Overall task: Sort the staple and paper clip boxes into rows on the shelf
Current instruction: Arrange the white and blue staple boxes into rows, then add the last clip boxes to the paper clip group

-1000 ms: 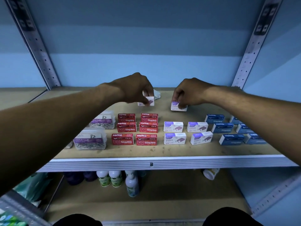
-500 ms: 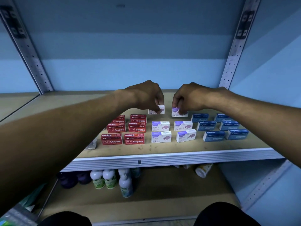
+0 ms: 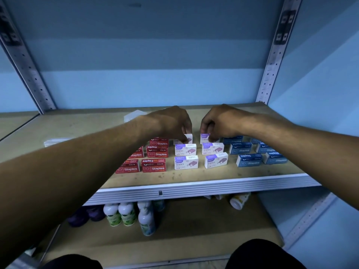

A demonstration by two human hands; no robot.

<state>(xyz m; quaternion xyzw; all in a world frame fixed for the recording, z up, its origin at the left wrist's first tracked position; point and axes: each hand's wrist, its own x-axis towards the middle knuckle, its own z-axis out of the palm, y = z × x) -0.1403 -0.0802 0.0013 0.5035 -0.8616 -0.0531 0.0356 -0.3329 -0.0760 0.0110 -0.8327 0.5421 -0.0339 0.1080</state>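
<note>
Third white row going in on the shelf [image 3: 194, 177]
Left hand [image 3: 172, 123] and right hand [image 3: 223, 121] each pinch a white staple box [image 3: 188, 137] behind two finished white rows; red and blue blocks look sorted, paper-clip boxes mostly hidden.

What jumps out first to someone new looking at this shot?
Both hands meet mid-shelf: the left hand and right hand each pinch a white-and-purple staple box at the back of that colour's block. Around them the boxes sit in colour groups: red staple boxes to the left, blue staple boxes to the right. Bottles stand on the lower shelf.
</note>
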